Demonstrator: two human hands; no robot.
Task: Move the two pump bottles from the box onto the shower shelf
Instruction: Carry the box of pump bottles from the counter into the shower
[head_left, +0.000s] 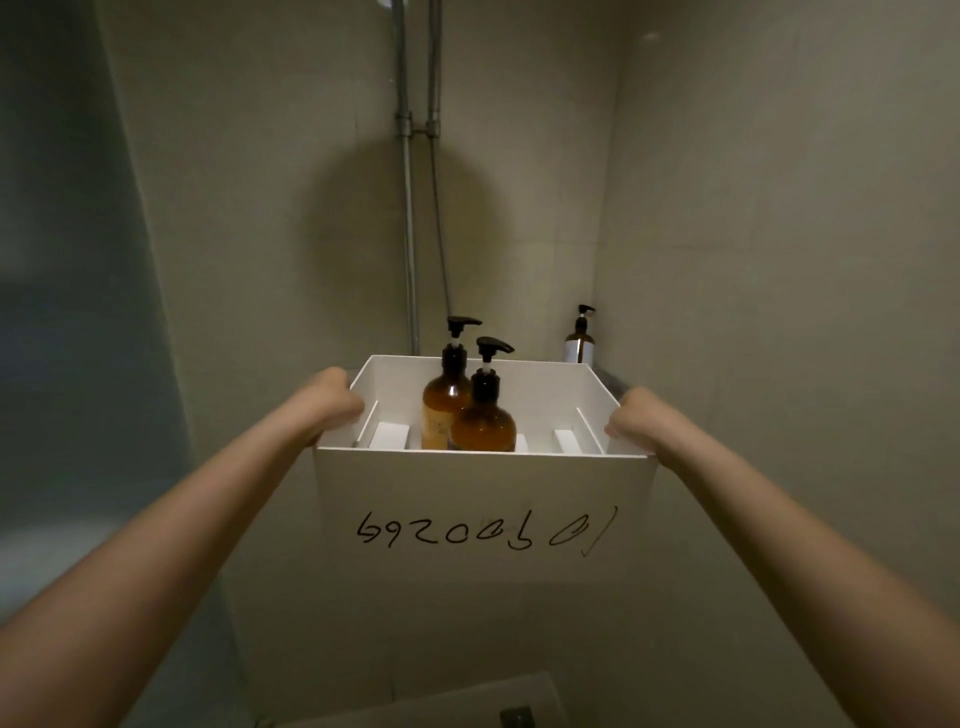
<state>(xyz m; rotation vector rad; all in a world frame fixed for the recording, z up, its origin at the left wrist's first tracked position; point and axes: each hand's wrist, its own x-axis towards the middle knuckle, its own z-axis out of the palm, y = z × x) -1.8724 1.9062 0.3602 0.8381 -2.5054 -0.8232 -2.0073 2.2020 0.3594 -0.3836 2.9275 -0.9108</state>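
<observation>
I hold a white open-topped box (483, 514) up in front of me, with black handwriting on its near wall. My left hand (337, 397) grips its left wall and my right hand (631, 415) grips its right wall. Two amber pump bottles with black pumps stand upright inside, touching: one further back (447, 400) and one nearer (483, 423). Behind the box's right far corner, a dark shower shelf (610, 382) shows in the wall corner, mostly hidden by the box.
A third amber pump bottle (580, 343) with a white label stands on the shelf in the corner. A metal shower pipe (408, 208) and hose run down the back wall. A glass panel is at the left. A fitting shows at the bottom edge.
</observation>
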